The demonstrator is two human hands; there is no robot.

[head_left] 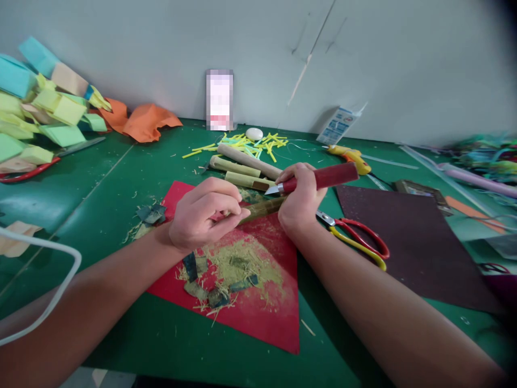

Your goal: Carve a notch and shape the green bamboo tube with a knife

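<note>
My right hand point(301, 202) is closed around a craft knife point(335, 175) with a red handle, its pale blade pointing left. The same hand also covers the right end of a greenish-brown bamboo tube point(264, 208). At the tube's left end, the curled fingers of my left hand point(208, 213) pinch it, partly hiding that end. Below both hands lies a red sheet point(278, 323), strewn with yellowish shavings point(242, 258) and several dark green chips point(218, 298). Just behind the hands rest pale bamboo pieces point(242, 180) and a longer greyish stick point(246, 160).
Red-and-yellow-handled scissors point(365, 237) lie beside my right forearm, partly on a dark brown sheet point(404, 242). Farther back are a yellow glue gun point(349, 156), yellow strips point(242, 143) and a phone point(219, 99) against the wall. Coloured paper pieces point(60, 108) pile up at left; a white cable point(75, 258) loops nearby.
</note>
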